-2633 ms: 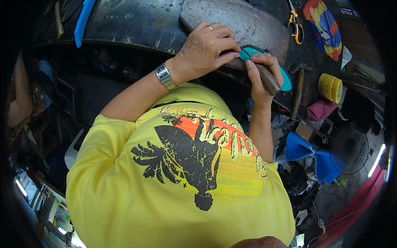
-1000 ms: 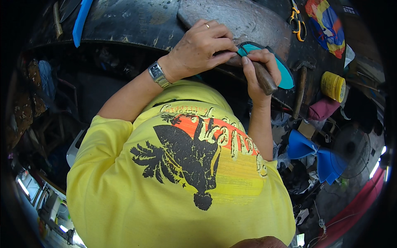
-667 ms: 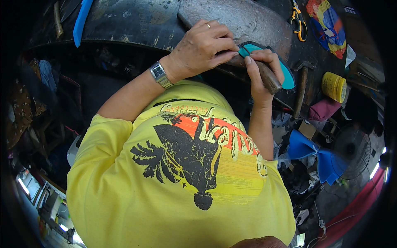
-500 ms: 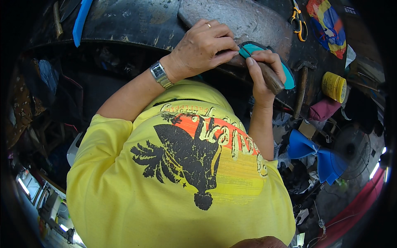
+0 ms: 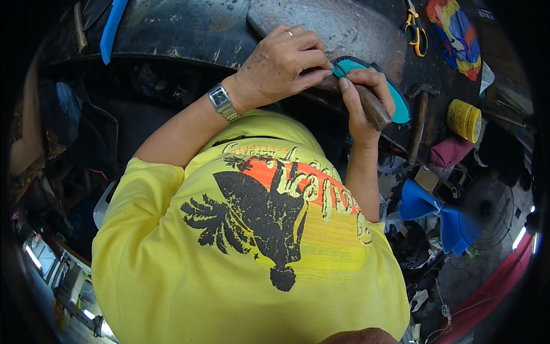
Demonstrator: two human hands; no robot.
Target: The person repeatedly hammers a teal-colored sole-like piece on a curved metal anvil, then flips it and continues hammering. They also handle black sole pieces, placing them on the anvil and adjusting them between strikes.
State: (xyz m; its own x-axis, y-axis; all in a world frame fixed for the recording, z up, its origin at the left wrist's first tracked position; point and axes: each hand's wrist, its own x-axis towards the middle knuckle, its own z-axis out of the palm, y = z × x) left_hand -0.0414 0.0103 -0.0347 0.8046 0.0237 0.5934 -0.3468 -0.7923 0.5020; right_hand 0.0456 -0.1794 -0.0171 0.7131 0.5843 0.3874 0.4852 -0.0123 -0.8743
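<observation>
A teal, sole-shaped piece (image 5: 400,104) with a dark rim at its far end lies at the bench's near edge. My right hand (image 5: 366,97) is closed around an awl (image 5: 373,108) with a thick wooden handle; its thin dark shaft reaches over the teal piece toward my left fingertips. My left hand (image 5: 286,63) is closed in a pinch at the left end of the teal piece. What lies between that thumb and forefinger is too small to make out. Under and behind the hands is a worn grey slab (image 5: 332,28).
A hammer (image 5: 419,123) rests right of my right hand. Beyond it are a yellow tub (image 5: 464,120), orange-handled scissors (image 5: 415,34) and a colourful plastic bag (image 5: 456,37). A blue strip (image 5: 113,31) lies at the far left. Another person's arm (image 5: 28,126) shows at the left edge.
Another person's arm has come into view at the left edge. My hands, the awl and the teal piece have hardly moved.
</observation>
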